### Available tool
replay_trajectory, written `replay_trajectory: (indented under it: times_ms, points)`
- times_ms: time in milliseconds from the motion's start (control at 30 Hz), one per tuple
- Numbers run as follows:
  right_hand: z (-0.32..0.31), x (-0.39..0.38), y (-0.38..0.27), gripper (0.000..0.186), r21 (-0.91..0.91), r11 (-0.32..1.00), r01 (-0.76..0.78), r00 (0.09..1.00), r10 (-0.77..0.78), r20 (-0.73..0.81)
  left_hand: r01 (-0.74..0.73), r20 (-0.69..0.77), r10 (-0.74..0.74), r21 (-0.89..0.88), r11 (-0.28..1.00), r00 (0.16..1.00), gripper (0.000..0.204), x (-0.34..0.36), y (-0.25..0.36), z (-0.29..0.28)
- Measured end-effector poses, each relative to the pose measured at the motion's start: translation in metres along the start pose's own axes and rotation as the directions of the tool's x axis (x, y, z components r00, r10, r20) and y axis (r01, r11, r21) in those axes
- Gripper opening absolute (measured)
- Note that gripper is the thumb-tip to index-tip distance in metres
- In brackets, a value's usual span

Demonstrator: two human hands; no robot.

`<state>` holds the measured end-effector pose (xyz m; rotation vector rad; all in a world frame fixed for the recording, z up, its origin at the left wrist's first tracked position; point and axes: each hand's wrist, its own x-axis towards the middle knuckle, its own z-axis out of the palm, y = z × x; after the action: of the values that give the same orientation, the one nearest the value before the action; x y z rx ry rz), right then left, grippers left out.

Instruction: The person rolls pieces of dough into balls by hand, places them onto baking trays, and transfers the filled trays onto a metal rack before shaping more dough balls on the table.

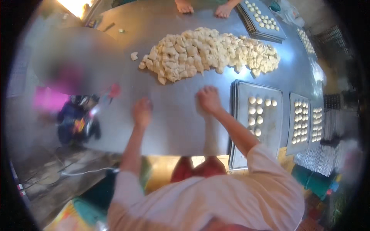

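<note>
My right hand (209,99) rests palm down on the grey metal table (173,131), its fingers curled in; whatever may be under the palm is hidden. To its left, my left hand (142,111) is also curled down against the tabletop, slightly blurred, and its underside does not show. Beyond both hands lies a long heap of cut pale dough pieces (185,54). One loose dough piece (134,56) sits apart at the heap's left end.
Right of my right arm, a stack of metal trays (271,127) carries rows of dough balls. More trays (300,123) stand farther right, and another stack (266,32) at the far right. Across the table are a co-worker's two hands (223,10). A blurred pink shape (50,99) is at left.
</note>
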<state>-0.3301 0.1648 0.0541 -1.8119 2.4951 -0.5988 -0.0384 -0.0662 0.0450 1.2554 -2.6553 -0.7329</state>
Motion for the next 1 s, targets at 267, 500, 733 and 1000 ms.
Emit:
replay_trajectory:
  times_ms: [267, 500, 733, 1000]
  points:
    - [0.013, -0.042, -0.059, 0.014, 0.104, 0.994, 0.043, 0.991, -0.030, -0.129, -0.146, -0.150, 0.194, 0.281, 0.949, 0.970, 0.025, -0.072, 0.024, 0.066]
    - [-0.005, -0.095, 0.005, 0.015, -0.030, 0.984, -0.176, 0.984, 0.177, 0.025, 0.020, -0.294, -0.169, -0.450, 0.893, 0.941, 0.025, -0.120, -0.030, 0.030]
    - [0.013, -0.017, -0.054, 0.015, 0.220, 0.974, 0.051, 0.998, -0.055, 0.013, -0.257, -0.232, 0.323, 0.275, 0.926, 0.917, 0.028, -0.036, 0.039, 0.030]
    - [-0.046, -0.079, 0.018, 0.013, 0.566, 0.822, -0.058, 0.996, 0.084, -0.020, 0.112, -0.038, -0.112, 0.009, 0.994, 0.993, 0.038, -0.067, 0.058, 0.016]
